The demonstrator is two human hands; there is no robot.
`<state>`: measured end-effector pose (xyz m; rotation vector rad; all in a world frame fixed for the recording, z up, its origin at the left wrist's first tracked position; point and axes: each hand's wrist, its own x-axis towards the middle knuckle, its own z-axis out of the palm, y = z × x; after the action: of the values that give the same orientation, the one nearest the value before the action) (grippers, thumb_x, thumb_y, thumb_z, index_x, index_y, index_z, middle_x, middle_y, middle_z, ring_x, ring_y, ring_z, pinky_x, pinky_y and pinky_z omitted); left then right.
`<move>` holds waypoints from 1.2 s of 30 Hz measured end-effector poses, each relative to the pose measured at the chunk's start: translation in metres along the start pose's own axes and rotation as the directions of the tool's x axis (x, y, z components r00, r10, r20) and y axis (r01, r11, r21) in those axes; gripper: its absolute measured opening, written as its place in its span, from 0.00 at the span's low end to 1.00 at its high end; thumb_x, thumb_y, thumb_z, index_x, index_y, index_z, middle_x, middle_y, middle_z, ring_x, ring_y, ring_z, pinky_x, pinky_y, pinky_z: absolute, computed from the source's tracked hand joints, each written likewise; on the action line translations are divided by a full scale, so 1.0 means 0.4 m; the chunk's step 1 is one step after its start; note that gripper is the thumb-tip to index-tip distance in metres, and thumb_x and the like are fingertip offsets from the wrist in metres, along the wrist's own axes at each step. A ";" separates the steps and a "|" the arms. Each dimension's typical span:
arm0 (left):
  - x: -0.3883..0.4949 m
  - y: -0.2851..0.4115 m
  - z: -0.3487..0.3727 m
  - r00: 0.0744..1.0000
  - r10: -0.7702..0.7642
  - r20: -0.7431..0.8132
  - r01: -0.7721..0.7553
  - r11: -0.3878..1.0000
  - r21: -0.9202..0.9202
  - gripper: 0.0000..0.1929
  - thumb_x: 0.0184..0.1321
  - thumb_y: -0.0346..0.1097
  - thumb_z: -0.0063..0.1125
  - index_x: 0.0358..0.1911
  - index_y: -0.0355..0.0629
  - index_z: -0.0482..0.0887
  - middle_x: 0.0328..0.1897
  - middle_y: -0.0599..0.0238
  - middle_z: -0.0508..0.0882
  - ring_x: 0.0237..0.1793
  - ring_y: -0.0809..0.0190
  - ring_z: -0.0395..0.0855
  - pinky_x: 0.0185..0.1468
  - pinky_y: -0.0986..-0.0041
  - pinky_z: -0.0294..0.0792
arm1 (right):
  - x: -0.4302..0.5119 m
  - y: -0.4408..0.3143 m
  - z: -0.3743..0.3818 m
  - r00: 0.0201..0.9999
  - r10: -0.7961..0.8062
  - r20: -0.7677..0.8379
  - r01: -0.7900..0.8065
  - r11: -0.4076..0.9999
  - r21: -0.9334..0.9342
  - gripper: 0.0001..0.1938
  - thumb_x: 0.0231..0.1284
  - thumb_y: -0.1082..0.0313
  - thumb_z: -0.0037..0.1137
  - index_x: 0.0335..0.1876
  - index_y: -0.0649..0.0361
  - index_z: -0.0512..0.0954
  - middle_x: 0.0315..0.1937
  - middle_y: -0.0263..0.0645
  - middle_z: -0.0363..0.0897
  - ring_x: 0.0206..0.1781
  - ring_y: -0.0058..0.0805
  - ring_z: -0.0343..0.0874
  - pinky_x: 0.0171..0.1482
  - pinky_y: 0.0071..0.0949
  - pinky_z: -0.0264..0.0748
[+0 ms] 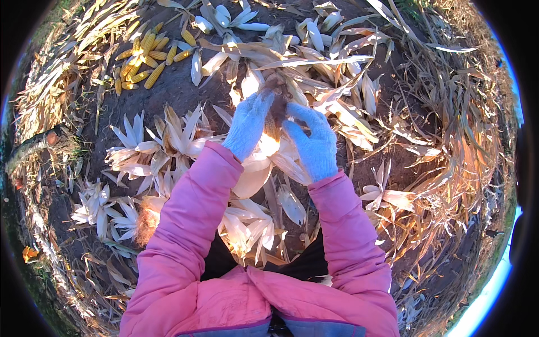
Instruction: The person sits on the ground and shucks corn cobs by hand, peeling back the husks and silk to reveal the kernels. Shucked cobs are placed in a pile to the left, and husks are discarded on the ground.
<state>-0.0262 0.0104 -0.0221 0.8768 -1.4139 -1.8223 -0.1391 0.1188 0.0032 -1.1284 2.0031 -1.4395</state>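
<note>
An ear of corn [271,128] with yellow kernels lies between my two gloved hands, its pale husk [252,177] peeled back toward me. Brown corn silk [278,105] covers the ear's far end. My left hand [252,120], in a white knit glove, has its fingers closed at the silk and the tip of the ear. On the other side, my right hand [311,137], gloved the same way, has its thumb and forefinger spread, with their tips close beside the silk and ear. Whether those tips touch is unclear.
Husked yellow corn ears [145,52] are heaped on bare soil at the far left. Unhusked ears and dry stalks [311,36] lie ahead. Empty husks [168,143] are strewn to the left and between my knees. Cut stalks [454,156] line the right. A cut branch [36,145] lies left.
</note>
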 end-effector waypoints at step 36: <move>-0.070 0.053 0.046 0.711 -0.203 0.673 0.296 0.955 -0.024 0.32 0.54 0.27 0.63 0.65 0.37 0.68 0.58 0.65 0.78 0.54 0.70 0.74 0.59 0.76 0.67 | 0.009 0.006 -0.023 0.941 0.335 0.041 -0.205 0.471 0.858 0.16 0.71 0.52 0.46 0.43 0.60 0.70 0.32 0.38 0.75 0.34 0.33 0.78 0.42 0.33 0.79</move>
<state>-0.0237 0.0391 0.0053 0.3482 -1.6103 -2.5787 -0.1489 0.1217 0.0049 -0.2390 1.1086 -1.9847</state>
